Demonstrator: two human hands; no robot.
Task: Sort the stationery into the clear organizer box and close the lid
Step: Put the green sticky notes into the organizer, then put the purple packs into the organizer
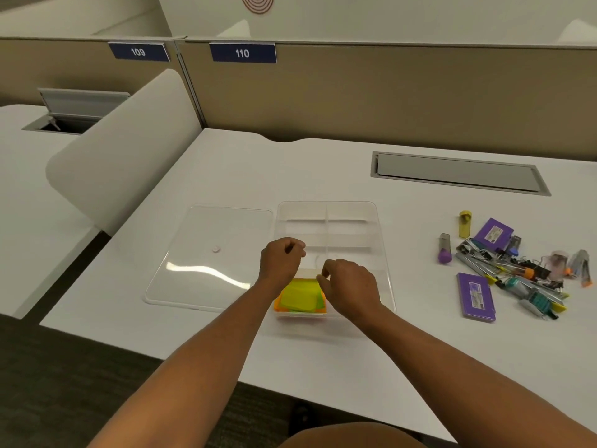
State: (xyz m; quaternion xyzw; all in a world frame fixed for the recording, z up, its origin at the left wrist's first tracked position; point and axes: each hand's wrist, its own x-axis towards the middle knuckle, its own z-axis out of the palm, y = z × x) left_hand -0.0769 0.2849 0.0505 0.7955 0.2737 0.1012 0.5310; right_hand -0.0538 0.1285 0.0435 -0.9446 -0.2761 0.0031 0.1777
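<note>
I see a white office desk (226,176) backed by a tan partition carrying blue number plates 109 (138,52) and 110 (242,53). On the desk sits the clear plastic divided organizer box (381,240), its flat clear lid (206,253) lying just beside it on the left. A stack of yellow and orange sticky notes (298,297) lies in the box's near-left compartment. My left hand (282,261) hovers above the box with fingers curled; I cannot tell whether it holds anything. My right hand (350,284) is curled too, fingertips close to the notes. Well to the right lies a loose pile of binder clips and staple strips (513,273), with two purple boxes (476,297).
</note>
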